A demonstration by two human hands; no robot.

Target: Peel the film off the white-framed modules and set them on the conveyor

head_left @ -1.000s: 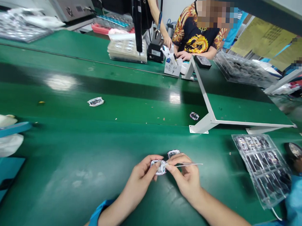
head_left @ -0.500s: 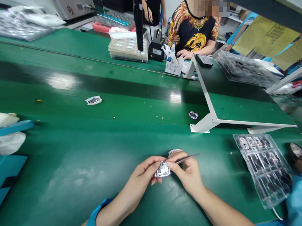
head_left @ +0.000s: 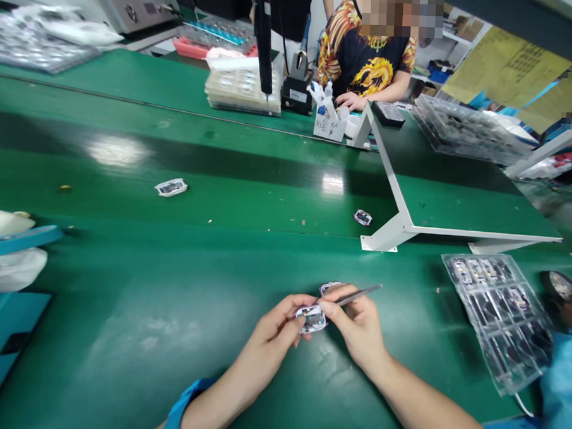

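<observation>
Green glossy bench mat point(head_left: 122, 264) spreads wide; the left hand point(head_left: 273, 337) pinches a white-framed electronic module point(head_left: 310, 318) just above it; the right hand point(head_left: 357, 325) pinches steel tweezers point(head_left: 361, 295) at that module; a clear blister tray point(head_left: 494, 321) lies right of the module; open mat stretches left of it toward a teal board point(head_left: 5, 348).

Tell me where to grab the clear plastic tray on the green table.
Grab the clear plastic tray by its long left edge, coming from the side of the person's right hand. It lies flat on the green table, and that thin rim looks easiest to pinch, away from the dark parts in its pockets.
</observation>
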